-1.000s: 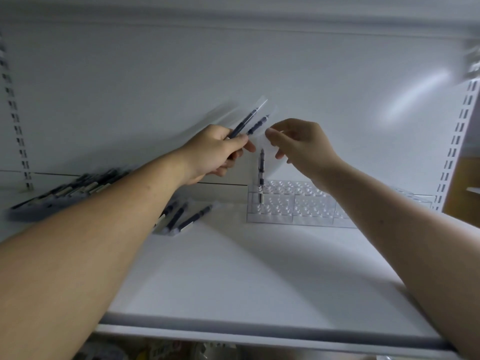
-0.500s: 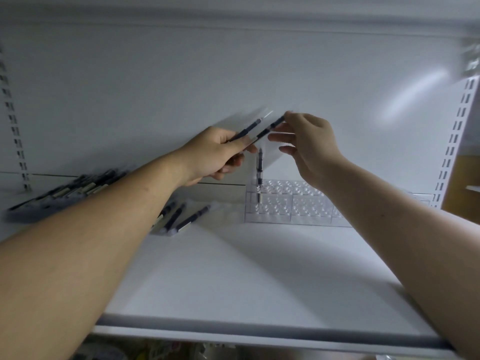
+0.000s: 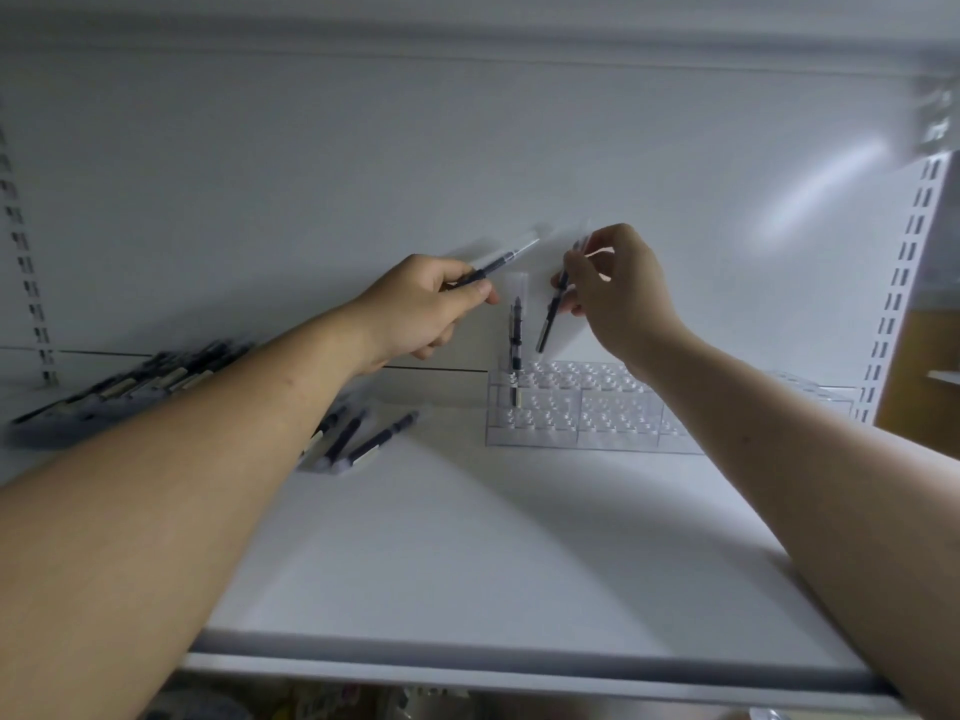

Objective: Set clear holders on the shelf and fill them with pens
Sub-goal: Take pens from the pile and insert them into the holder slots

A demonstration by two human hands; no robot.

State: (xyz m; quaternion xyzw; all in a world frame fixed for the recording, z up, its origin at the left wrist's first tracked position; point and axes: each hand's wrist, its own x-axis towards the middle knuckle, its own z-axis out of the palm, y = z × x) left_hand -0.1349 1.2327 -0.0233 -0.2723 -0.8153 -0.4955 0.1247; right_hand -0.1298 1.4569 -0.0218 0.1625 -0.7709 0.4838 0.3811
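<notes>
Clear glossy plastic holder (image 3: 571, 413), matt white shelf (image 3: 467, 537), dark plastic pens (image 3: 358, 439)

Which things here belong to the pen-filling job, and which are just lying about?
Job:
- clear plastic holder
- upright dark pen standing in it
- tilted dark pen pinched by right hand
- sleeved dark pen gripped by left hand
- loose dark pens on white shelf
- grey tray of pens

Lying about:
- white slotted upright
- tan panel, far right
- blurred clutter below shelf

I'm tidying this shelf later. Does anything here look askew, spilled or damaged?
Nothing looks damaged. The clear holder sits flat, with one pen upright in its left end. Only the packed pens left of it lie loose and slanted on the shelf, probably awaiting unpacking.
</notes>
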